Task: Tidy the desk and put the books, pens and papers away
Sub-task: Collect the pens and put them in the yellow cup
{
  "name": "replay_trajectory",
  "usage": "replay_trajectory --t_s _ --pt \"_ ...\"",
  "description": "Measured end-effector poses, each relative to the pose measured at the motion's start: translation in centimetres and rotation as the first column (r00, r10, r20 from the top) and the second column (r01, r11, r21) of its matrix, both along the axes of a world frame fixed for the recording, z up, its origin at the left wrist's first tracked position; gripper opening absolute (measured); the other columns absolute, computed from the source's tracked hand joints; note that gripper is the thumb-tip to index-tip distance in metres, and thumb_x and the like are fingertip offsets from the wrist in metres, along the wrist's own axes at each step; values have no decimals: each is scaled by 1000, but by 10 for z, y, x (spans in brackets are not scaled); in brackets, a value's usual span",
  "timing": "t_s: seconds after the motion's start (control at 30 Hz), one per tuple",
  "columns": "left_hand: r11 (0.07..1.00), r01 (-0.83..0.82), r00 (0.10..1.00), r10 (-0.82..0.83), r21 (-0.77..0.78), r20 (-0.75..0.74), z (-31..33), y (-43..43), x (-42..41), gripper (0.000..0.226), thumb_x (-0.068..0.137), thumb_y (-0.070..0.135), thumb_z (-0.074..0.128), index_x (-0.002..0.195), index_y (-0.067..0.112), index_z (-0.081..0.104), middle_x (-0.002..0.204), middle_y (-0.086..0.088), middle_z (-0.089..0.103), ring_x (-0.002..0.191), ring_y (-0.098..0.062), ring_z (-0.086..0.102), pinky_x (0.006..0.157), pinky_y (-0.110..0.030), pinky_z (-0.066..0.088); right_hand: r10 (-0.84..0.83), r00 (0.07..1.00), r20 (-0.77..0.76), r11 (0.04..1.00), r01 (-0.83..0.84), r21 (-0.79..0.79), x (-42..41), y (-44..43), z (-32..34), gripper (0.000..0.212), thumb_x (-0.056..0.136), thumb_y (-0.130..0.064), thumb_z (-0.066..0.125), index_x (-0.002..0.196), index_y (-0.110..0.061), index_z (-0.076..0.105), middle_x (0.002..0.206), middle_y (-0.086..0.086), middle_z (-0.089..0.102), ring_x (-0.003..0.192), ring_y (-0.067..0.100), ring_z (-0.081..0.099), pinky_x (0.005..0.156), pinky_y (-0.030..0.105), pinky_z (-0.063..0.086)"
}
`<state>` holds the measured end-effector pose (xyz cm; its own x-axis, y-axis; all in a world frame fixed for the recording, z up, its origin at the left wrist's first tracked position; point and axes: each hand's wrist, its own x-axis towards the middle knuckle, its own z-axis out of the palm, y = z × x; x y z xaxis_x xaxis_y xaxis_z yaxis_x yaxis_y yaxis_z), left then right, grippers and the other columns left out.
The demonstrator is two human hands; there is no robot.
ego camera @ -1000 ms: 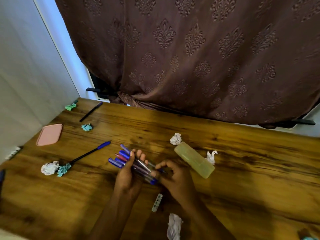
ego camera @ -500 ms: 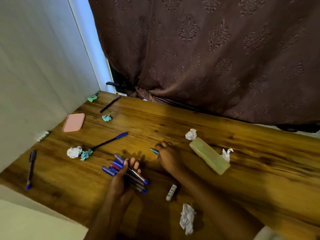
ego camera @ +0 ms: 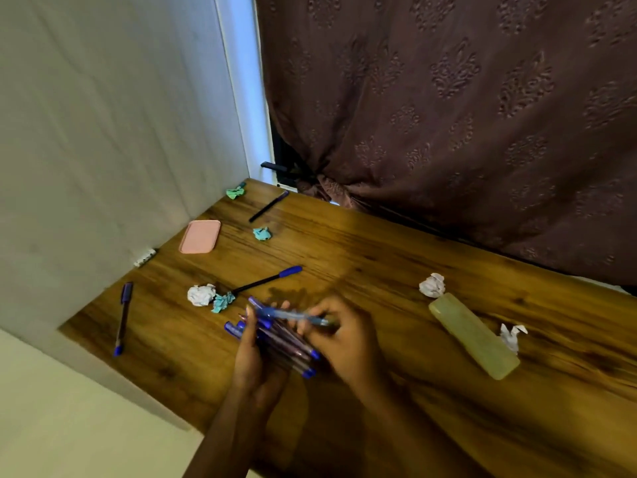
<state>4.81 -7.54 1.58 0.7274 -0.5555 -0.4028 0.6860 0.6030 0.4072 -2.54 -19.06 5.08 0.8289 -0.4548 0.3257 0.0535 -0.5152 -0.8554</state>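
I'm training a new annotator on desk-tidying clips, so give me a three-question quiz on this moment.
1. True or false: the left hand grips a pen bundle.
2. What does the right hand pinch? A. a blue pen B. a book C. scissors
3. How many loose pens lie on the desk, in neither hand?
Key: 1 true; 2 A; 3 three.
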Motion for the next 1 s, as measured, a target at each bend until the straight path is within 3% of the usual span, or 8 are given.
replay_trajectory --t_s 0.17,0.33,0.5,0.57,0.67,0.77,0.87,1.0 --pt "988 -156 988 156 22 -17 6 23 29 9 86 23 61 85 15 59 65 6 65 58 -4 63 57 -19 55 133 990 -46 984 -137 -116 30 30 -6 22 74 -47 67 77 -26 61 85 -13 64 88 7 58 77 29 47" --pt "972 -202 979 202 117 13 15 72 63 9 66 22 71 72 16 74 68 5 69 59 -5 66 59 -20 56 26 992 -127 929 -71 -364 110 27 0 10 85 -17 61 94 -20 64 97 -7 64 98 18 55 82 33 46" --pt "966 -189 982 190 178 15 20 115 90 6 85 22 60 87 17 64 70 3 67 59 -6 65 63 -23 53 6 833 -553 564 -460 -686 180 37 -33 43 92 -18 49 134 -25 45 136 1 49 129 24 37 107 36 27" --pt "958 -182 983 186 220 1 23 126 99 11 88 23 59 80 18 64 61 3 61 53 -7 60 61 -23 50 -45 787 -616 519 -508 -687 189 41 -37 46 94 -23 45 140 -23 39 143 3 41 132 25 33 108 34 24" --pt "953 -162 986 168 257 0 22 140 111 12 88 20 59 77 18 63 56 2 55 53 -11 54 59 -26 47 -87 822 -563 546 -434 -717 193 38 -37 47 93 -22 47 140 -18 39 144 7 39 133 28 35 108 35 26" --pt "969 -140 989 145 203 -10 20 148 120 10 89 16 56 81 14 62 63 1 60 56 -11 59 58 -24 52 -93 968 -232 609 -129 -783 193 37 -18 36 87 -11 55 123 -12 57 124 13 55 110 33 56 91 37 44" --pt "988 -120 992 122 93 -17 22 156 126 11 88 17 55 88 11 64 74 -1 70 63 -10 68 66 -25 56 -110 980 163 858 177 -482 181 65 19 13 81 -8 66 95 -10 65 99 8 63 85 17 62 68 21 47" --pt "993 -117 993 117 15 -4 21 172 133 26 82 25 57 105 15 63 93 -4 74 81 -15 72 80 -32 48 -84 969 231 994 63 94 157 138 36 20 80 -11 71 85 -27 60 88 -7 65 83 4 63 71 14 52"
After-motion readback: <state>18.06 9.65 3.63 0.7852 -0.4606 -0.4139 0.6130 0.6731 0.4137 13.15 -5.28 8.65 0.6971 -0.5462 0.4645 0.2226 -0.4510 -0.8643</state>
